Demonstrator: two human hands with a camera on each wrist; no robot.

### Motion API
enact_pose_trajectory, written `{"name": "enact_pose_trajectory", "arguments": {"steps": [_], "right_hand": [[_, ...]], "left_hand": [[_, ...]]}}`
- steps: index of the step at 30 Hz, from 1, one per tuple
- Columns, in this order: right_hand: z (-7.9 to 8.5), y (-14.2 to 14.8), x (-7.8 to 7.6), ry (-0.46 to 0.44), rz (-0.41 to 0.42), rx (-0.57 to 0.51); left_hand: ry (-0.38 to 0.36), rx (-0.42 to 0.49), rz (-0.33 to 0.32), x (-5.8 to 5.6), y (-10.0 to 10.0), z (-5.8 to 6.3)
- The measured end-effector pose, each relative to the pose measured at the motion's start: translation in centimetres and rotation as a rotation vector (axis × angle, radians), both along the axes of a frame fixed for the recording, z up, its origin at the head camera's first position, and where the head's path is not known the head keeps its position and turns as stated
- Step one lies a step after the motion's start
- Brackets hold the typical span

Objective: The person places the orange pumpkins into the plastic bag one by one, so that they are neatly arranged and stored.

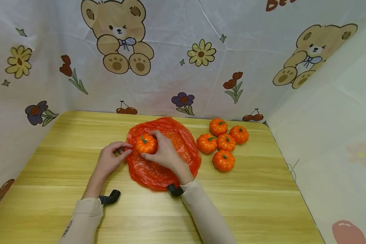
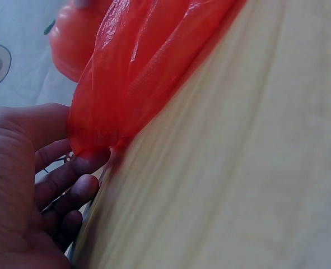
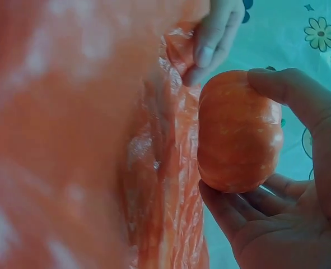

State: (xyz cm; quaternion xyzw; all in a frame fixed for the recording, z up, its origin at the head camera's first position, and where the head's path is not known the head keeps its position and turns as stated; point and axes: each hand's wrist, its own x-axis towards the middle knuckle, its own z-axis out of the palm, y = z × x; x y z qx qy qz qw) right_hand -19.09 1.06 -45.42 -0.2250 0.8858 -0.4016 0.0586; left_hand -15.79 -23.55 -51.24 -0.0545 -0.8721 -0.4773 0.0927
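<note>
A small orange pumpkin [image 1: 146, 145] with a green stem is held by my right hand [image 1: 166, 152], thumb on one side and fingers on the other. In the head view it overlaps the left part of a red plastic bag [image 1: 183, 149] spread open on the table. The right wrist view shows the pumpkin [image 3: 238, 134] gripped beside the crinkled bag [image 3: 176, 185]. At the bag's left edge, my left hand [image 1: 111, 157] pinches the rim between thumb and fingers. In the left wrist view the thin film of the bag [image 2: 131, 78] runs up from those fingers [image 2: 47, 123].
Several more orange pumpkins [image 1: 225, 142] sit grouped to the right of the bag on the wooden table [image 1: 256, 196]. Behind the table hangs a pale cloth [image 1: 170, 34] printed with bears and flowers, and a light wall covering [image 1: 338, 118] stands at the right.
</note>
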Motion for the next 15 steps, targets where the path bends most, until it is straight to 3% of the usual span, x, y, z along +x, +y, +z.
{"name": "enact_pose_trajectory", "arguments": {"steps": [15], "right_hand": [[-1.6, -0.5, 0.3, -0.002, 0.135, 0.048]], "left_hand": [[-0.010, 0.014, -0.006, -0.1, -0.2, -0.1]]}}
